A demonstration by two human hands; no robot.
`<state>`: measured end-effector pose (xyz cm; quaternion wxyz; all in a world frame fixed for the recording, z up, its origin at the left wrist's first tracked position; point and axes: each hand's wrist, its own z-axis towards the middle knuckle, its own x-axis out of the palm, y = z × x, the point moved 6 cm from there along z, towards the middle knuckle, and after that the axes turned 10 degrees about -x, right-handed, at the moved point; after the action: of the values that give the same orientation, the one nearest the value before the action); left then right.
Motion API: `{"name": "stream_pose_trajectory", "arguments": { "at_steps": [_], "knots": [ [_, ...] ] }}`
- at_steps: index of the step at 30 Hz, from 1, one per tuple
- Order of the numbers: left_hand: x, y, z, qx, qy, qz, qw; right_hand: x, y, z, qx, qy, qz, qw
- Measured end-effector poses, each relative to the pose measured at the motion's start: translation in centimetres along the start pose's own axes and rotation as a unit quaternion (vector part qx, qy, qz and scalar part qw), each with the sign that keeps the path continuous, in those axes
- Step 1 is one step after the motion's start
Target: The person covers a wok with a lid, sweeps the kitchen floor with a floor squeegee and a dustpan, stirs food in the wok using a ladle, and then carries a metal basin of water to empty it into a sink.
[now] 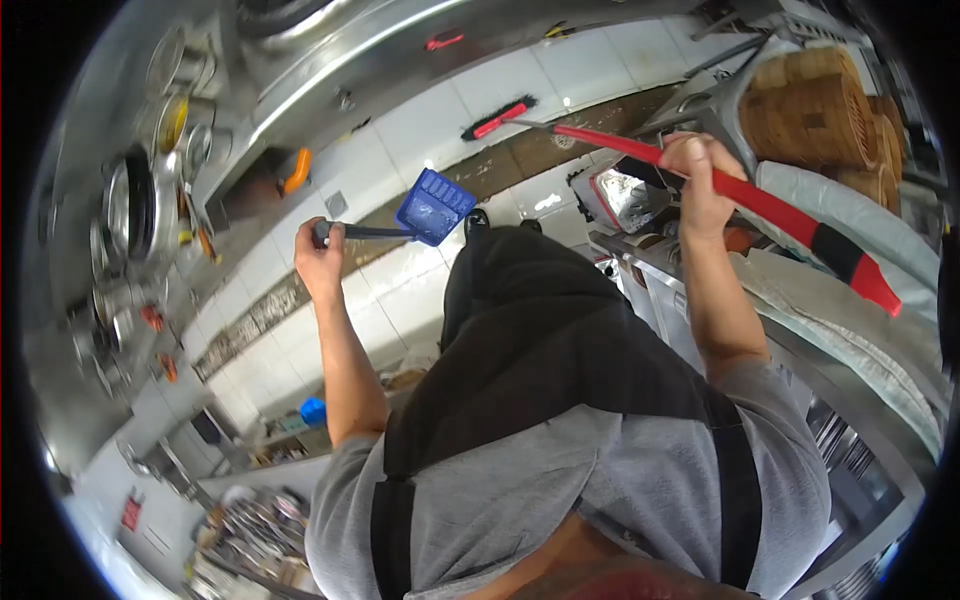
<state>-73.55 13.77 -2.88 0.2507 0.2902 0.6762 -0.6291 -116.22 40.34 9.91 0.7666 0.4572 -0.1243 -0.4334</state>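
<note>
My left hand (320, 260) is closed around the dark handle of a blue dustpan (435, 207), which hangs low near the floor by my shoes. In my right hand (703, 185) is the red and black handle of a long broom (770, 207). The broom's red head with dark bristles (500, 118) is down at the white tiled floor, ahead of me and apart from the dustpan. Whether anything lies in the dustpan, I cannot make out.
Steel counters with pots (180, 62) and pans (130, 205) run along the left. An orange object (296, 171) and a red object (445, 41) are near the counter's base. Brown round boards (805, 112) are stacked at right. A dark drain channel (540, 150) crosses the floor.
</note>
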Motion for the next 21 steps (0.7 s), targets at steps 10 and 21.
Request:
{"name": "stream_pose_trajectory", "arguments": {
  "at_steps": [10, 21],
  "knots": [
    [30.3, 0.1, 8.6, -0.003, 0.184, 0.002, 0.983, -1.4, -1.3, 8.5, -0.032, -0.253, 0.092, 0.963],
    [43.5, 2.1, 9.6, 0.023, 0.402, 0.044, 0.914, -2.6, -0.9, 5.1, -0.114, -0.340, -0.168, 0.918]
  ]
}}
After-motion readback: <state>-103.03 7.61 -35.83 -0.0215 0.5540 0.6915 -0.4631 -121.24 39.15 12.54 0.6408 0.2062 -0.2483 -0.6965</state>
